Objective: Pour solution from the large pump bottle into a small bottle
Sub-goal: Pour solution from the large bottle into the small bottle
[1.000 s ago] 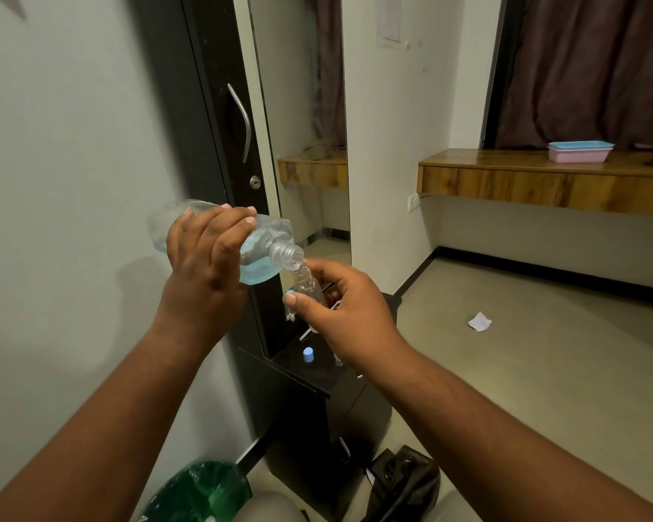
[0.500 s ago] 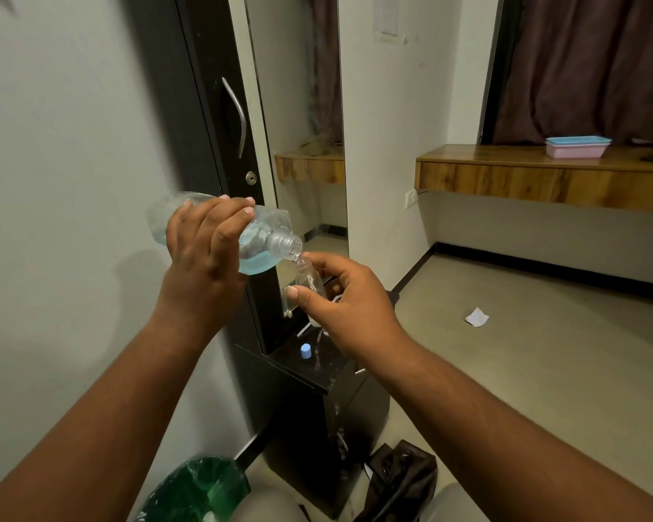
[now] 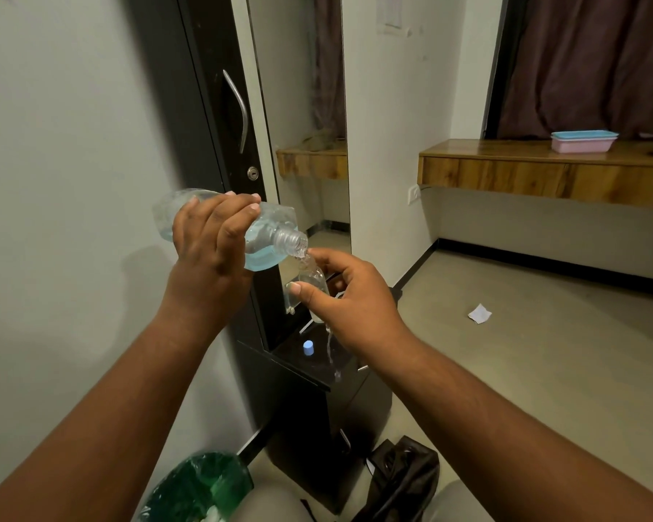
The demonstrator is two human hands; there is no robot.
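We are wrapping our left hand (image 3: 208, 243) fingers over the large pump bottle (image 3: 264, 235), its long axis lying near level with the open neck pointing right and slightly down, while our right hand (image 3: 349, 299) fingers are pinching the small bottle (image 3: 311, 276) upright, its mouth sitting just under that neck. A thin stream is falling below the right hand toward the dark surface (image 3: 317, 361), so we are judging the 2 mouths slightly misaligned. We are seeing no label or writing we can read on either bottle.

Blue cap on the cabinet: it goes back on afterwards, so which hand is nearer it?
Right. The right hand holds the small bottle just above the blue cap; the left hand is higher, tilting the large bottle.
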